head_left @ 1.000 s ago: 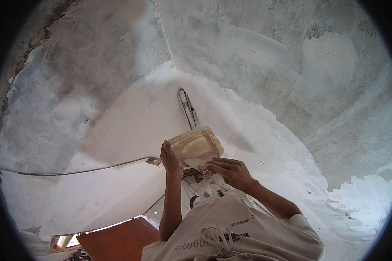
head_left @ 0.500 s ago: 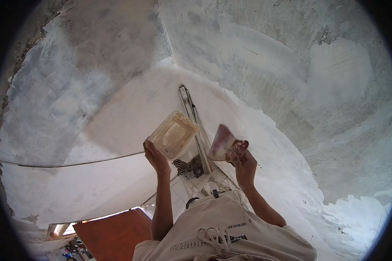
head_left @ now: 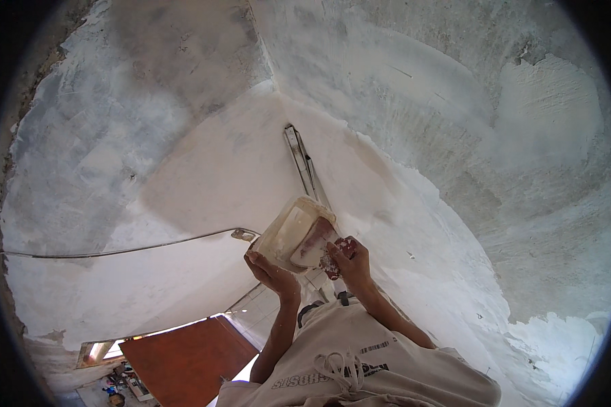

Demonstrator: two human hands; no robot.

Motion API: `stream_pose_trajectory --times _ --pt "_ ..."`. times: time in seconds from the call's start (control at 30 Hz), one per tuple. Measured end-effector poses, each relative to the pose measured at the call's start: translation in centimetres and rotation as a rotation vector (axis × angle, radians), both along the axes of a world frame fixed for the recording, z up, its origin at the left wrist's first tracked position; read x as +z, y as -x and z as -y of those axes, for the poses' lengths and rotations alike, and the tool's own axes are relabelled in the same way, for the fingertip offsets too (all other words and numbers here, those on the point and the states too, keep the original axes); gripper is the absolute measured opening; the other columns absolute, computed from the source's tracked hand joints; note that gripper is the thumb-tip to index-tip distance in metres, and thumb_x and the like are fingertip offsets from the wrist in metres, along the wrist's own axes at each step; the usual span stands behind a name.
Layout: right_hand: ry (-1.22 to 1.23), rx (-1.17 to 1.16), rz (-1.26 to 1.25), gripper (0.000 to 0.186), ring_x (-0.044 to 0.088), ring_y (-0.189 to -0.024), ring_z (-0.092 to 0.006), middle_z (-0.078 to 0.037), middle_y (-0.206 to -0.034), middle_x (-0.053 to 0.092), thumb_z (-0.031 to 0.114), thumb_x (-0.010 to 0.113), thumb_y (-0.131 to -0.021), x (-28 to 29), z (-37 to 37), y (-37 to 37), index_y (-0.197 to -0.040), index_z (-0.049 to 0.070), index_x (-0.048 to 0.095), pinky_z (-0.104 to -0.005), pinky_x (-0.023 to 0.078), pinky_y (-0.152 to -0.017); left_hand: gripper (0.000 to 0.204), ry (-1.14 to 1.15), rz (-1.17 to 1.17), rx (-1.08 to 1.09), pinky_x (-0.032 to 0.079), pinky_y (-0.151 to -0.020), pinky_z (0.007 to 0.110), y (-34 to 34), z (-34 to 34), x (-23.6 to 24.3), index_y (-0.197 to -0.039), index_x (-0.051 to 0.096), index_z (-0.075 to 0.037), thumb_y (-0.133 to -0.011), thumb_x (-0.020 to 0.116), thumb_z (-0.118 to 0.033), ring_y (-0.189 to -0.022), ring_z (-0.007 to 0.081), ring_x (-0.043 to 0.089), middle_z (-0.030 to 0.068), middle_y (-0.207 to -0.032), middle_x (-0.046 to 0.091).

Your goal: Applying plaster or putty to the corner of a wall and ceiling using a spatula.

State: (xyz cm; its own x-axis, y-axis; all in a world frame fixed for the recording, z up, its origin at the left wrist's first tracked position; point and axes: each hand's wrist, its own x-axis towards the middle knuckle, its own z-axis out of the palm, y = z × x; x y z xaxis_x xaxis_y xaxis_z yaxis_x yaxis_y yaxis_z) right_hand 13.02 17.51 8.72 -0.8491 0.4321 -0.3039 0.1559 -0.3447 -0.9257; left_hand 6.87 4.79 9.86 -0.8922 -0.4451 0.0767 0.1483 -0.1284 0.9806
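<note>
A pale, rectangular plastic tub (head_left: 282, 229), smeared with plaster, is tilted in front of my body. My left hand (head_left: 273, 277) grips it by its near left side. In my right hand (head_left: 354, 266) is a wide putty knife (head_left: 312, 245) with a plaster-spattered red handle. Its pale, stained blade lies over the tub's opening at the right side. Whether the blade touches the tub's inside I cannot tell. What the tub contains is hard to make out.
Patchy plastered walls meet at a corner (head_left: 271, 78) ahead. A long metal profile (head_left: 302, 159) stands near the corner behind the tub. A cable (head_left: 129, 254) runs along the left wall to a small fitting. At lower left are a reddish-brown panel (head_left: 187, 356) and cluttered items (head_left: 119, 386).
The tub has come nearer and slightly right, and tilts more. The putty knife has moved left and down, from beside the tub to over its opening. Both hands keep their holds.
</note>
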Motion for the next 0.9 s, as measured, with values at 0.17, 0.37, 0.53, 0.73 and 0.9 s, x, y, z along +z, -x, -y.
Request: stream_pose_trajectory --times 0.17,0.37,0.53,0.73,0.9 --pt "0.000 -0.047 0.013 0.021 0.051 -0.045 -0.0094 -0.004 -0.064 0.057 0.013 0.069 -0.087 0.8 0.5 0.0 -0.077 0.003 0.054 -0.0254 0.038 -0.035 0.045 0.009 0.042 0.075 0.039 -0.084 0.030 1.3 1.1 -0.4 -0.097 0.046 -0.001 -0.102 0.033 -0.043 -0.086 0.0184 0.043 0.0086 -0.092 0.046" --pt "-0.033 -0.179 0.155 0.020 0.048 -0.054 -0.0062 0.002 -0.066 0.054 0.010 0.070 -0.085 -5.7 -2.3 -2.3 -0.074 0.006 0.053 -0.0247 0.039 -0.045 0.042 -0.077 -0.050 0.162 0.038 -0.085 0.029 4.9 4.6 0.7 -0.097 0.046 -0.001 -0.103 0.033 -0.040 -0.088 0.0170 0.044 0.0075 -0.093 0.046" --pt "-0.209 -0.138 -0.046 0.018 0.050 -0.061 -0.0056 0.001 -0.074 0.057 0.021 0.063 -0.092 -0.7 -4.5 -0.7 -0.083 0.008 0.055 -0.0253 0.042 -0.052 0.045 0.127 -0.038 -0.003 0.044 -0.088 0.037 5.3 6.5 1.2 -0.113 0.047 -0.003 -0.101 0.036 -0.044 -0.099 0.0206 0.051 0.0093 -0.104 0.049" --pt "0.233 0.076 -0.206 0.024 0.061 -0.081 -0.0114 -0.005 -0.095 0.063 0.021 0.059 -0.094 2.2 -3.4 1.1 -0.105 0.000 0.055 -0.0275 0.053 -0.071 0.035 -0.036 -0.036 -0.100 0.038 -0.082 0.025 4.5 5.4 0.7 -0.098 0.047 -0.004 -0.104 0.033 -0.035 -0.085 0.0116 0.043 0.0023 -0.090 0.046" --pt "0.099 0.123 -0.188 0.022 0.063 -0.089 -0.0130 -0.008 -0.098 0.064 0.015 0.059 -0.094 1.9 -2.1 1.3 -0.108 -0.002 0.056 -0.0289 0.053 -0.078 0.035 0.011 -0.075 -0.129 0.037 -0.081 0.024 4.7 5.8 0.3 -0.098 0.047 -0.004 -0.104 0.032 -0.034 -0.084 0.0111 0.042 0.0018 -0.089 0.045"
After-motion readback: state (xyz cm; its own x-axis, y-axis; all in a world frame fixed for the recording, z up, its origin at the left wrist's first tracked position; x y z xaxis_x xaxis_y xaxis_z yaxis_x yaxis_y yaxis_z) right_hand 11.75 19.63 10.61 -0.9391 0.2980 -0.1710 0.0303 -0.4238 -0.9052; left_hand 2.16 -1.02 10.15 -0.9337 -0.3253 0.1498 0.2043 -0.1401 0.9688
